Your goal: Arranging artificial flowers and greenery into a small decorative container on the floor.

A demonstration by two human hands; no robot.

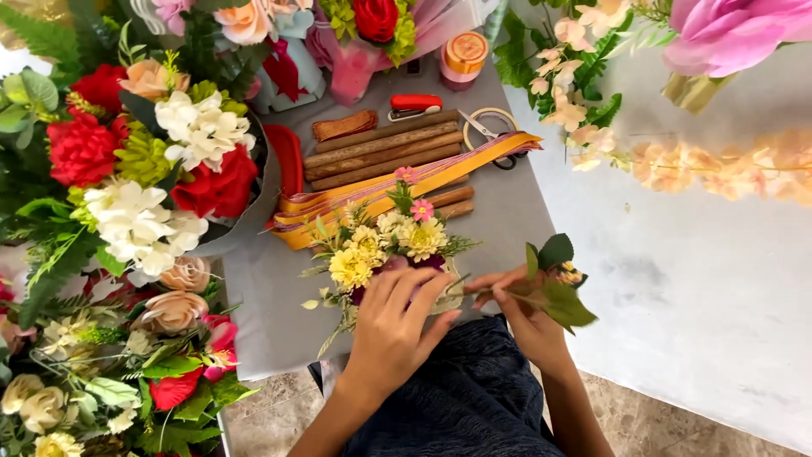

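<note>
From my seat I see the small posy (385, 250) of yellow chrysanthemum-like blooms and two pink ones lying just below the centre of the frame on the grey table (262, 296), its heads fanned toward the upper left and its stems running down-right under my left hand (397, 326). That hand lies flat over the base of the posy, fingers spread and pressing rather than curled shut, so it pins the bundle without a full grasp. Just to its right, my right hand (524, 313) pinches a leafy sprig (554, 283) between thumb and fingertips; the sprig's stem lies nearly level, its cut end pointing left toward the posy's base and its green leaves and small yellowish buds spreading to the right. The stem tip sits just beside the left fingertips, almost touching, so the right hand is the nearer one to the gap. Ribbons (397, 182) and brown wrapped sticks (385, 152) lie above the posy.
</note>
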